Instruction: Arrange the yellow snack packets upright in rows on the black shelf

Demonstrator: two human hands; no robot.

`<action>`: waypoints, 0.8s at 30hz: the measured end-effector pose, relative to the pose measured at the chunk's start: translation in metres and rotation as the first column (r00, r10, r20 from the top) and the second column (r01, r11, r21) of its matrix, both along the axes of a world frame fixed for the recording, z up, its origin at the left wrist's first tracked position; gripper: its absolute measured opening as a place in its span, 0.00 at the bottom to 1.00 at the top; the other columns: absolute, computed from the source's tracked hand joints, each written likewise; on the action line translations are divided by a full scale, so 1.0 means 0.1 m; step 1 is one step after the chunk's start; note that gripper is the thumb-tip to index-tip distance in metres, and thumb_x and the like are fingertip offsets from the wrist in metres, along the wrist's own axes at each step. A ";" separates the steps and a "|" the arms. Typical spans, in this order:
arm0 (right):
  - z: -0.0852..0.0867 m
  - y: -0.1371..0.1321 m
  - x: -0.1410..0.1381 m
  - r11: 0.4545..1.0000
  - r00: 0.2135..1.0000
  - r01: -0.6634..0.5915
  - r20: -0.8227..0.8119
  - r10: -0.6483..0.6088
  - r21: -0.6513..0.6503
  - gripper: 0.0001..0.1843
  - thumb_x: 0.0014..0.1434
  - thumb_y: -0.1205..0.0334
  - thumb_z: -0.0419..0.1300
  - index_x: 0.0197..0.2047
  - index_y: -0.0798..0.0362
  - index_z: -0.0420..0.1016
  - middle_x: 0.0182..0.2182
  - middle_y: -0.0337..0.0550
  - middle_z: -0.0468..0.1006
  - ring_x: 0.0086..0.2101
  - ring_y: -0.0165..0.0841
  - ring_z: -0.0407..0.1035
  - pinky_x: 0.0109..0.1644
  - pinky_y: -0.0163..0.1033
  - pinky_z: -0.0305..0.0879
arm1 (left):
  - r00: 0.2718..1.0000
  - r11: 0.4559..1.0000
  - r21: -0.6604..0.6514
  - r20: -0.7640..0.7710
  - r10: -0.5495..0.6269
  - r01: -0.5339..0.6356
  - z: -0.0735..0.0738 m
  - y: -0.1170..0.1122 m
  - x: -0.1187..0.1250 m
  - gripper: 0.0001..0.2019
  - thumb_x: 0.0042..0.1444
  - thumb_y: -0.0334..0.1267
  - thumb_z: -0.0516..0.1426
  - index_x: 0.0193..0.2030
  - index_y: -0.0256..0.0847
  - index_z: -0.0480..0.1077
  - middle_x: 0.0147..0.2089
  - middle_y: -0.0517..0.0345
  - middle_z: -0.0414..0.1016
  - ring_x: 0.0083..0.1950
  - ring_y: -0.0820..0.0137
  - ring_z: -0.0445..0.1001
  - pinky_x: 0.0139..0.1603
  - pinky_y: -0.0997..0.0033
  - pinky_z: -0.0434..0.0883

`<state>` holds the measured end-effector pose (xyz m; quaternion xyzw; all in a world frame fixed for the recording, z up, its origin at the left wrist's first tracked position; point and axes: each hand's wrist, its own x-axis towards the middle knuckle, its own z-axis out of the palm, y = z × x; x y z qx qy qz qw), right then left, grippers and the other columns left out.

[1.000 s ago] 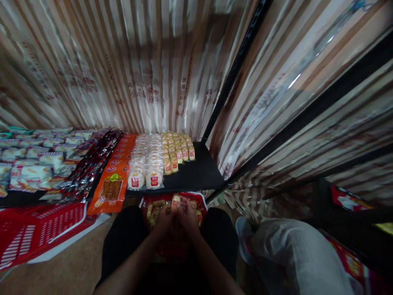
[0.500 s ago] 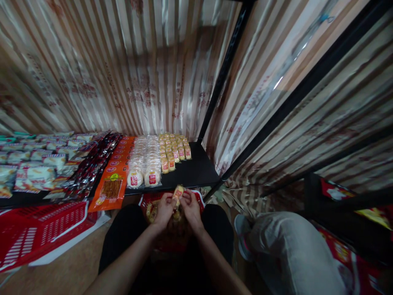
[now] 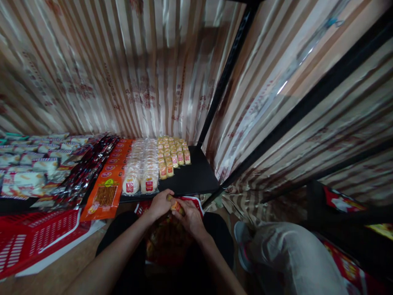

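Note:
Between both hands, above a red basket (image 3: 198, 200), is a small yellow wrapped snack cake (image 3: 177, 206) with a red label. My left hand (image 3: 161, 204) has its fingers closed at the left end of the cake, close to the shelf's front edge. From the other side, my right hand (image 3: 188, 216) grips it with thumb and fingers. More yellow wrapped cakes, dim and partly hidden by my hands, lie in the basket between my knees. Matching yellow snack cakes (image 3: 173, 155) stand in rows on the black shelf (image 3: 196, 176) ahead.
Left of these cakes are round wrapped biscuits (image 3: 149, 184), orange snack bags (image 3: 106, 192), dark shiny packets (image 3: 81, 180) and white packets (image 3: 26, 182). Another red basket (image 3: 61, 223) sits below. Black posts (image 3: 225, 78) rise on the right. Someone's grey-trousered leg (image 3: 285, 250) is beside me.
My hands have moved slightly, and the snack cake has gone from upright with its label showing to tilted and mostly covered by my fingers. The view has shifted a little.

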<state>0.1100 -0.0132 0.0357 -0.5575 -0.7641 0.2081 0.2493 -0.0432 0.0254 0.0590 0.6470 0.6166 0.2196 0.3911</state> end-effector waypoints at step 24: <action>-0.24 1.45 -0.20 0.866 0.836 0.500 -0.269 -0.478 0.016 0.21 0.53 0.48 0.53 0.44 0.56 0.67 0.37 0.49 0.74 0.36 0.37 0.69 0.40 0.40 0.64 | 0.984 0.910 0.386 0.140 0.106 -0.153 -0.23 0.53 0.40 0.18 0.54 0.28 0.45 0.51 0.37 0.65 0.54 0.48 0.68 0.59 0.67 0.64 0.62 0.61 0.60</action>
